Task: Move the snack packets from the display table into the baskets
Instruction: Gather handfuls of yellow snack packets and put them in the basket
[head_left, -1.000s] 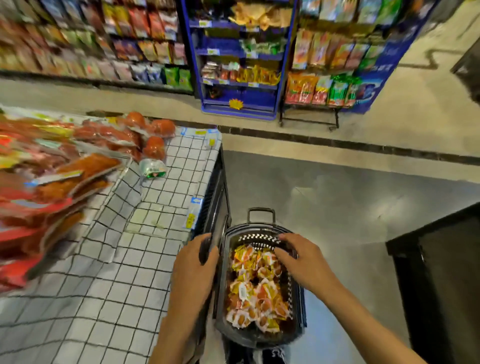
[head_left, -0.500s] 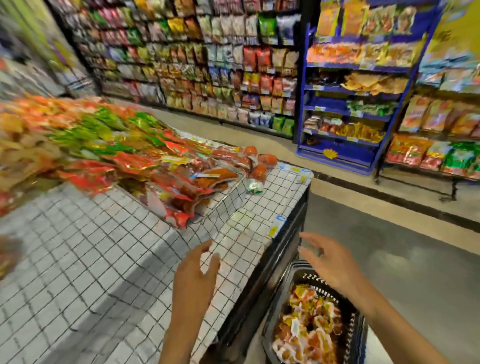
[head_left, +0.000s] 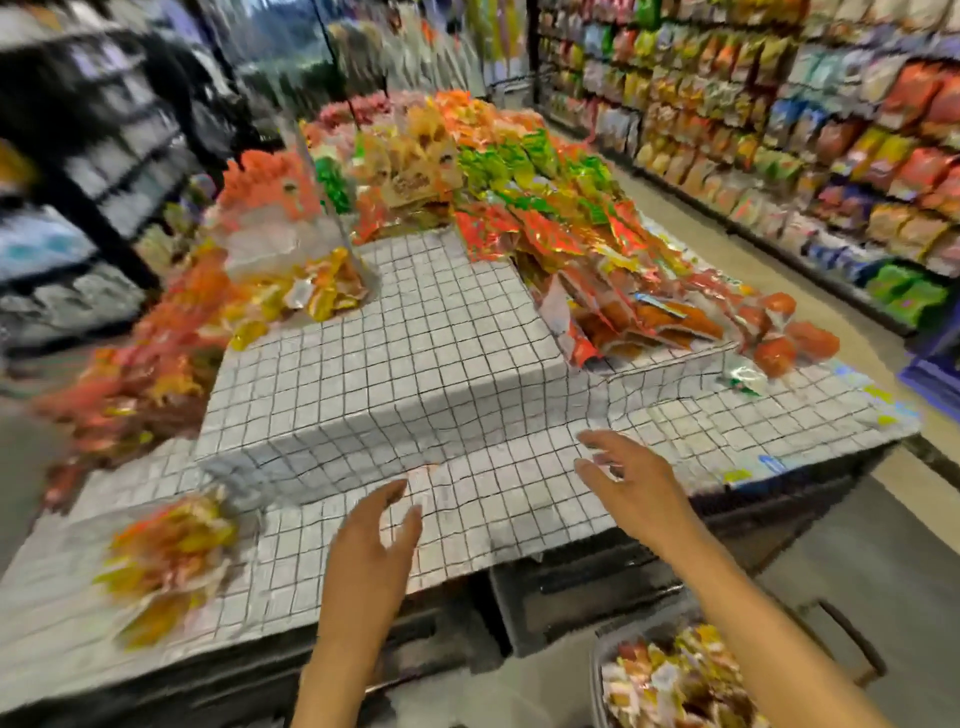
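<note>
The display table (head_left: 415, 374) wears a white checked cloth and steps up in the middle. Snack packets lie on it in heaps: a small orange-yellow pile (head_left: 166, 551) at the near left, yellow packets (head_left: 311, 296) at mid left, red and orange packets (head_left: 623, 291) at the right. My left hand (head_left: 371, 540) hovers empty over the table's near edge, fingers relaxed. Also empty, my right hand (head_left: 631, 483) floats with spread fingers above the cloth farther right. A dark basket (head_left: 602, 654) with several small packets (head_left: 675, 680) sits on the floor at the bottom right, below my right forearm.
Shelves (head_left: 779, 130) packed with snack bags line the aisle on the right. Dark shelving (head_left: 78, 182) stands at the left. A person in dark clothes (head_left: 202, 98) is at the far left behind the table. Grey floor (head_left: 883, 571) lies right of the table.
Both hands lifted out of the basket and rose over the table edge. The view swung up and left, from the basket to the table's heaps.
</note>
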